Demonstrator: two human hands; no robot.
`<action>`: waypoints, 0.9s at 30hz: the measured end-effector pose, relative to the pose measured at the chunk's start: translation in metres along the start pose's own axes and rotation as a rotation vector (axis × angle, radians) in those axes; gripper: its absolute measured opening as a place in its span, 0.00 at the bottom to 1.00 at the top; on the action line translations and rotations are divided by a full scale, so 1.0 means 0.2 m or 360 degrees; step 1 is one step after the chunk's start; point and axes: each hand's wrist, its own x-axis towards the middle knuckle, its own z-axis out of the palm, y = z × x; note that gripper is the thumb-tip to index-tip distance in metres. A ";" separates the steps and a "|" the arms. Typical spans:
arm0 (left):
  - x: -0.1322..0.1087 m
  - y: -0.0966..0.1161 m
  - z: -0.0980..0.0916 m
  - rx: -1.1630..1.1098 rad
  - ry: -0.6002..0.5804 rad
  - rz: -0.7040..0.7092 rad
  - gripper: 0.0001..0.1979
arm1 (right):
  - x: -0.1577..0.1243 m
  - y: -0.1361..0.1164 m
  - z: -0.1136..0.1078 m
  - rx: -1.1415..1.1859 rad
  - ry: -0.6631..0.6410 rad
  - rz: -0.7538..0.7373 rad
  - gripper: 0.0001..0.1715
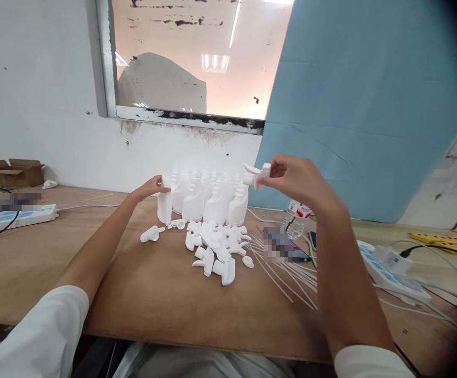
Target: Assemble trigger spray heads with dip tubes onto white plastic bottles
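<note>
While pinching the spray head (257, 176) in closed fingers of the right hand (297, 181) above the bottles (213, 202), gripped the end bottle (164, 207) with the left hand (149, 188); judged both light, stiff, slick; best held at the neck.

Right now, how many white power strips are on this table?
2: left strip far left on the table; right strip on its right side. Others may be out of view.

On the surface (153, 294), bottles (205, 197) stand at twelve o'clock of the spray-head pile (216, 247); tubes (287, 268) lie at four o'clock, a cardboard box (16, 172) well off at ten o'clock.
</note>
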 end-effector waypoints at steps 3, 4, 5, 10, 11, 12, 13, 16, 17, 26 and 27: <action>-0.02 0.04 0.03 0.0268 0.0059 0.0048 0.39 | 0.00 0.02 0.01 0.0005 0.0046 -0.0002 0.08; -0.02 0.06 0.04 0.0365 0.0121 0.0082 0.40 | 0.00 0.02 0.01 0.0047 0.0119 0.0001 0.08; -0.03 0.09 0.05 0.0458 0.0169 0.0139 0.41 | 0.00 0.03 0.01 0.0095 0.0191 0.0006 0.08; -0.13 0.29 0.06 0.0860 0.0048 0.0546 0.37 | 0.02 0.04 -0.03 0.0374 0.0508 -0.0052 0.11; -0.15 0.33 0.06 0.0947 -0.0018 0.0590 0.37 | 0.02 0.04 -0.05 0.0416 0.0572 -0.0081 0.11; -0.18 0.37 0.06 0.1025 -0.0079 0.0618 0.36 | 0.02 0.04 -0.06 0.0441 0.0627 -0.0105 0.12; -0.20 0.41 0.06 0.1092 -0.0134 0.0634 0.36 | 0.02 0.03 -0.07 0.0447 0.0664 -0.0119 0.11; -0.26 0.49 0.07 0.1211 -0.0234 0.0656 0.35 | 0.01 0.02 -0.09 0.0383 0.0696 -0.0137 0.10; -0.27 0.51 0.07 0.1233 -0.0248 0.0661 0.35 | 0.00 0.01 -0.10 0.0359 0.0697 -0.0145 0.10; -0.28 0.52 0.07 0.1477 -0.0330 0.0589 0.33 | 0.01 0.05 -0.11 0.0425 0.0822 -0.0200 0.09; -0.29 0.52 0.07 0.1507 -0.0354 0.0575 0.33 | 0.01 0.05 -0.10 0.0431 0.0839 -0.0206 0.09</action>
